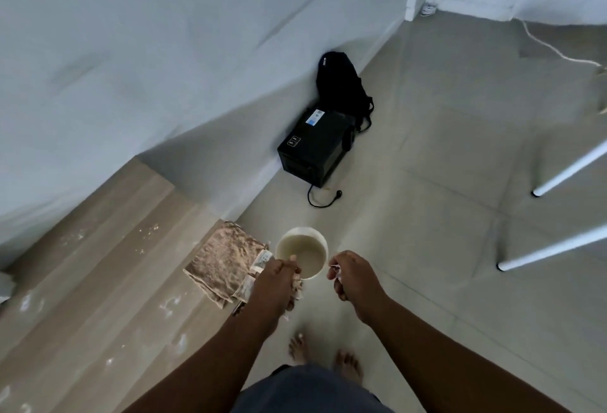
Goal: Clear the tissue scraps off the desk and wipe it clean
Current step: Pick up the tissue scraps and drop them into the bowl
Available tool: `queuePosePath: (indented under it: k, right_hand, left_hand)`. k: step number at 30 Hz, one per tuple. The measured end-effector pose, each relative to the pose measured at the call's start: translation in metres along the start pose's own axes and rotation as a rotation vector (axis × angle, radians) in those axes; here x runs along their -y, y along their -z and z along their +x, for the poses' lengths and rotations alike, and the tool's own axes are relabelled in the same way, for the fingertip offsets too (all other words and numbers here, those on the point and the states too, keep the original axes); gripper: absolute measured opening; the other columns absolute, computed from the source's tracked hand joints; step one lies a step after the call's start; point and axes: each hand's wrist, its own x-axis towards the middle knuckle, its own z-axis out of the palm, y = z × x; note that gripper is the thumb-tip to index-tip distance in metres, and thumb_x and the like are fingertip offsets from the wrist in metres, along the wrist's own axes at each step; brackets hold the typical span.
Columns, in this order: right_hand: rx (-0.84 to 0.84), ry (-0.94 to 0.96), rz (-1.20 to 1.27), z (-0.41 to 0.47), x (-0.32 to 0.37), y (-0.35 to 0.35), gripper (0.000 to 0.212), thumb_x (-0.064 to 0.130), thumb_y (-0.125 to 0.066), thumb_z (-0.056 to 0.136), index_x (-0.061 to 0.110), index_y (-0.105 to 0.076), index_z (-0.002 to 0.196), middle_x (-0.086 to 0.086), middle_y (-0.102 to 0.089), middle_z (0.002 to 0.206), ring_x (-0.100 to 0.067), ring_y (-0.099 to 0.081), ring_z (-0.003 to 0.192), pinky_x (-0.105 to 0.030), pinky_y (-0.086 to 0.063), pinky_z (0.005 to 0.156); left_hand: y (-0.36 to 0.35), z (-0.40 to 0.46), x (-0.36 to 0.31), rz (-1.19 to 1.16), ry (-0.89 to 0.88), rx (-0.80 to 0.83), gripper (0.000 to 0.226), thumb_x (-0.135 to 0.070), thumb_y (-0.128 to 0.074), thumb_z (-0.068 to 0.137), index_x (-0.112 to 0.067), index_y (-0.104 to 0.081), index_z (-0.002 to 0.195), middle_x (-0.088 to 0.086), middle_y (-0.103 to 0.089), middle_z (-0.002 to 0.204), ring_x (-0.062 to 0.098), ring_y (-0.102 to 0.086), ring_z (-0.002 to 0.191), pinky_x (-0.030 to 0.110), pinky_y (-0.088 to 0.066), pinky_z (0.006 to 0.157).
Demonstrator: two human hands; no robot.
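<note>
Both hands hang over the floor just past the desk (98, 281) edge, either side of a white bin (303, 253) that stands on the tiles. The left hand (274, 284) is clenched round a wad of scraps (297, 287), white bits showing under the fingers, at the bin's near-left rim; the right hand (353, 276) pinches a small white piece between fingertips at the near-right rim — whether either hand touches the bin itself, I cannot tell. More scraps lie scattered on the wooden desk top as pale flecks, some near the wall, some toward the near edge; a brown cloth (225, 263) lies folded at the desk corner, just left of the left hand, with some printed paper under its right side. Bare feet (323, 358) stand on the tiles below the hands. Farther off, against the wall, sits a black box (315, 149) with a loose cord; a black backpack (341, 84) leans behind it — white legs (568, 172) of some furniture slant in at the right.
</note>
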Motion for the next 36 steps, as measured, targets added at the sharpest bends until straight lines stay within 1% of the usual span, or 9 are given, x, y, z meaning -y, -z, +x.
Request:
queuePosePath:
  k: [3, 6, 8, 13, 17, 20, 26, 30, 36]
  right_hand:
    - [-0.017, -0.008, 0.017, -0.001, 0.004, 0.007, 0.025, 0.022, -0.050, 0.091, -0.001, -0.060, 0.094, -0.007, -0.068, 0.070, -0.017, -0.045, 0.045, -0.022, -0.030, 0.043]
    - [-0.029, -0.021, 0.022, -0.001, 0.010, 0.016, 0.022, 0.021, -0.050, 0.093, 0.003, -0.062, 0.093, -0.005, -0.067, 0.068, -0.015, -0.044, 0.044, -0.022, -0.030, 0.043]
    - [-0.044, -0.026, 0.007, 0.001, 0.013, 0.020, 0.021, 0.022, -0.050, 0.095, 0.005, -0.063, 0.093, -0.004, -0.067, 0.068, -0.015, -0.045, 0.044, -0.023, -0.030, 0.042]
    - [-0.086, -0.048, -0.004, 0.017, 0.023, 0.023, 0.020, 0.023, -0.050, 0.097, 0.008, -0.064, 0.092, -0.003, -0.066, 0.068, -0.015, -0.044, 0.044, -0.023, -0.030, 0.044]
    - [-0.100, -0.075, -0.043, 0.035, 0.036, 0.012, 0.021, 0.024, -0.050, 0.098, 0.009, -0.064, 0.092, -0.004, -0.066, 0.071, -0.015, -0.044, 0.045, -0.023, -0.031, 0.044]
    - [-0.093, -0.083, -0.076, 0.052, 0.048, -0.002, 0.022, 0.026, -0.050, 0.098, 0.010, -0.064, 0.093, -0.004, -0.066, 0.073, -0.014, -0.046, 0.046, -0.025, -0.032, 0.044]
    - [-0.086, -0.072, -0.117, 0.084, 0.070, -0.028, 0.019, 0.025, -0.052, 0.096, 0.011, -0.064, 0.094, -0.004, -0.067, 0.073, -0.015, -0.048, 0.047, -0.024, -0.033, 0.044]
    - [-0.062, -0.088, -0.131, 0.102, 0.083, -0.041, 0.017, 0.023, -0.052, 0.095, 0.010, -0.063, 0.094, -0.005, -0.066, 0.074, -0.015, -0.047, 0.047, -0.023, -0.032, 0.045]
    - [0.023, -0.136, -0.230, 0.141, 0.098, -0.052, 0.016, 0.020, -0.049, 0.098, 0.010, -0.061, 0.101, -0.005, -0.067, 0.076, -0.014, -0.047, 0.045, -0.026, -0.030, 0.043]
  left_hand:
    - [-0.009, 0.007, 0.000, -0.028, 0.018, 0.023, 0.035, -0.041, -0.054, 0.105, -0.010, -0.066, 0.095, 0.006, -0.061, 0.065, 0.016, -0.054, 0.050, 0.022, -0.037, 0.043]
    - [-0.021, 0.015, -0.002, -0.010, 0.027, 0.032, 0.033, -0.040, -0.054, 0.104, -0.013, -0.068, 0.089, -0.001, -0.063, 0.056, 0.010, -0.056, 0.044, 0.020, -0.038, 0.039]
    - [-0.027, 0.022, -0.003, -0.036, 0.044, 0.058, 0.034, -0.040, -0.054, 0.105, -0.012, -0.069, 0.091, -0.003, -0.063, 0.055, 0.011, -0.056, 0.045, 0.022, -0.039, 0.041]
    - [-0.036, 0.047, -0.012, -0.065, 0.078, 0.140, 0.036, -0.040, -0.052, 0.106, -0.006, -0.065, 0.103, 0.003, -0.061, 0.068, 0.011, -0.055, 0.046, 0.022, -0.036, 0.044]
    - [-0.031, 0.070, -0.023, -0.066, 0.090, 0.160, 0.038, -0.044, -0.052, 0.105, -0.009, -0.067, 0.104, 0.004, -0.064, 0.071, 0.004, -0.058, 0.041, 0.017, -0.038, 0.039]
    - [-0.025, 0.089, -0.030, -0.102, 0.105, 0.171, 0.037, -0.045, -0.054, 0.104, -0.011, -0.068, 0.101, 0.004, -0.066, 0.070, 0.005, -0.058, 0.042, 0.019, -0.040, 0.040]
    - [-0.011, 0.121, -0.040, -0.153, 0.090, 0.156, 0.027, -0.048, -0.055, 0.103, -0.026, -0.065, 0.091, 0.000, -0.069, 0.074, 0.005, -0.062, 0.046, 0.022, -0.046, 0.044]
    - [-0.003, 0.139, -0.045, -0.196, 0.102, 0.138, 0.027, -0.049, -0.054, 0.103, -0.026, -0.064, 0.092, 0.004, -0.070, 0.085, 0.017, -0.064, 0.065, 0.026, -0.049, 0.051]
    - [-0.007, 0.164, -0.046, -0.298, 0.184, 0.036, 0.022, -0.042, -0.055, 0.104, -0.024, -0.064, 0.096, -0.004, -0.071, 0.071, 0.013, -0.062, 0.057, 0.023, -0.048, 0.048]
